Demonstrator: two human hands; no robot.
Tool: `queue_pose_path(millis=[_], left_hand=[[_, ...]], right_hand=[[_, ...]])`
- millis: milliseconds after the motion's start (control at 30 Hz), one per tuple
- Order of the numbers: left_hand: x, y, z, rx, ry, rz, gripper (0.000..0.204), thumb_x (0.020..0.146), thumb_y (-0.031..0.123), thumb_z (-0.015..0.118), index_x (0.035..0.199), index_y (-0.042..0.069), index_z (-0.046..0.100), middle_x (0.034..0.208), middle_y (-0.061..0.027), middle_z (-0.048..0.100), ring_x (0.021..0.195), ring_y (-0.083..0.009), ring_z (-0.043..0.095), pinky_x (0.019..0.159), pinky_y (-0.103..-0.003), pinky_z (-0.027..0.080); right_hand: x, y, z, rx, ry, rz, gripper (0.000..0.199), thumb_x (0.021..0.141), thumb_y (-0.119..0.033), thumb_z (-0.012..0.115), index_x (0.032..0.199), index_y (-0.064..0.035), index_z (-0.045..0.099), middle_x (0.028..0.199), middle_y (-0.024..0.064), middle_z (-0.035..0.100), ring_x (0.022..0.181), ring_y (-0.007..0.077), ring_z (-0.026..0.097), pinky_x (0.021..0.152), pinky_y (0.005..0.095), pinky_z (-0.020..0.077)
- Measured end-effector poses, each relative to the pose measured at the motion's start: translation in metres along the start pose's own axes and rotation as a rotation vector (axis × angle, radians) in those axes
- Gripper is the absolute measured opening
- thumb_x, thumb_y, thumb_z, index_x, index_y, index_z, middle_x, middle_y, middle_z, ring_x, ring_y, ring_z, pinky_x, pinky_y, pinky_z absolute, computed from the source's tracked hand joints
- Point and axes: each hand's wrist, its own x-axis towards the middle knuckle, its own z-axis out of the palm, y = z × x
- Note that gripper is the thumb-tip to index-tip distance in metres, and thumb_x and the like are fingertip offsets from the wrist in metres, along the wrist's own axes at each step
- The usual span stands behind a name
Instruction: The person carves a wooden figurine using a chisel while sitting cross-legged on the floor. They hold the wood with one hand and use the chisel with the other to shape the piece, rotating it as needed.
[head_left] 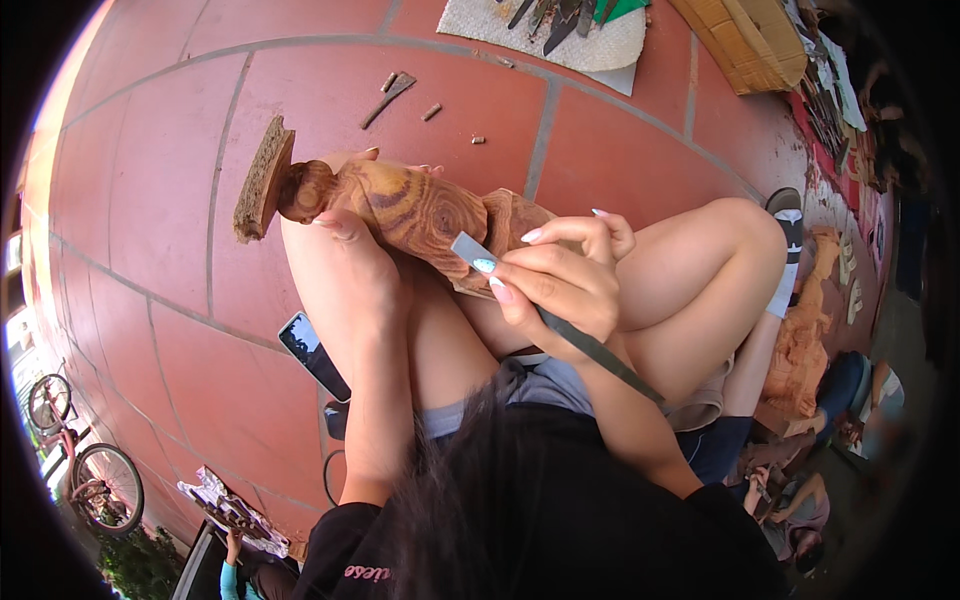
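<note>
A carved wooden figure (420, 215) with reddish-brown swirled grain lies tilted across my lap. A wide piece with a rough, bark-like surface (265, 180) forms its left end. My left hand (360, 250) grips the figure near that end, thumb on the near side and some fingertips showing beyond it. In my right hand (570, 275) is a flat, dark carving blade with a pale grey tip, pinched between thumb and fingers. The tip of the carving blade (470, 250) is over the figure's lower body; whether it touches the wood I cannot tell.
Beyond the figure, a dark flat tool (388, 100) and small wood bits lie on red floor tiles. A white cloth (470, 25) holds several tools. A cardboard box (745, 45) stands far right; a phone (312, 352) lies by my left leg. Other people and a large wood carving (805, 340) are at right.
</note>
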Motion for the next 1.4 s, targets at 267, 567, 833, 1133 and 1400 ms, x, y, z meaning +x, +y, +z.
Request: queue_pose_path(millis=[267, 567, 833, 1133, 1400], left_hand=[[-0.007, 0.002, 0.006, 0.069, 0.078, 0.008, 0.104, 0.087, 0.085, 0.027, 0.123, -0.009, 0.053, 0.106, -0.0220, 0.070, 0.099, -0.0295, 0.072, 0.087, -0.040, 0.059], [-0.014, 0.007, 0.007, 0.180, 0.011, -0.065, 0.102, 0.088, 0.087, 0.028, 0.123, -0.004, 0.060, 0.118, -0.0118, 0.066, 0.109, -0.0211, 0.063, 0.097, -0.038, 0.051], [-0.010, 0.007, 0.012, 0.433, 0.070, 0.076, 0.104, 0.091, 0.084, 0.012, 0.106, -0.003, 0.067, 0.099, -0.0132, 0.068, 0.090, -0.0237, 0.067, 0.084, -0.036, 0.053], [-0.009, 0.015, 0.011, 0.368, 0.055, 0.112, 0.103, 0.092, 0.084, 0.014, 0.109, -0.004, 0.065, 0.101, -0.0127, 0.068, 0.095, -0.0228, 0.067, 0.087, -0.036, 0.052], [-0.006, -0.025, 0.013, 0.233, 0.184, 0.110, 0.106, 0.090, 0.085, 0.009, 0.111, -0.003, 0.065, 0.099, -0.0130, 0.070, 0.092, -0.0234, 0.070, 0.088, -0.036, 0.055]], right_hand=[[0.009, 0.000, 0.008, -0.033, 0.017, -0.038, 0.011, 0.076, -0.017, 0.077, 0.087, -0.0139, 0.080, 0.083, -0.0067, 0.072, 0.094, 0.0158, 0.061, 0.105, 0.0395, 0.0244], [0.019, -0.005, 0.023, -0.045, 0.067, -0.105, 0.012, 0.079, -0.022, 0.078, 0.089, -0.0151, 0.080, 0.087, -0.0066, 0.074, 0.096, 0.0158, 0.061, 0.109, 0.0411, 0.0218], [0.020, -0.008, 0.010, -0.077, 0.031, -0.119, 0.010, 0.079, -0.020, 0.077, 0.087, -0.0151, 0.080, 0.086, -0.0071, 0.074, 0.095, 0.0156, 0.061, 0.111, 0.0396, 0.0197], [0.010, -0.005, -0.006, -0.118, -0.016, -0.079, 0.009, 0.080, -0.019, 0.075, 0.085, -0.0132, 0.079, 0.085, -0.0063, 0.074, 0.094, 0.0163, 0.061, 0.107, 0.0382, 0.0238], [0.010, 0.005, 0.002, -0.085, -0.007, -0.059, 0.006, 0.077, -0.021, 0.078, 0.081, -0.0162, 0.078, 0.079, -0.0088, 0.071, 0.090, 0.0133, 0.061, 0.104, 0.0407, 0.0243]])
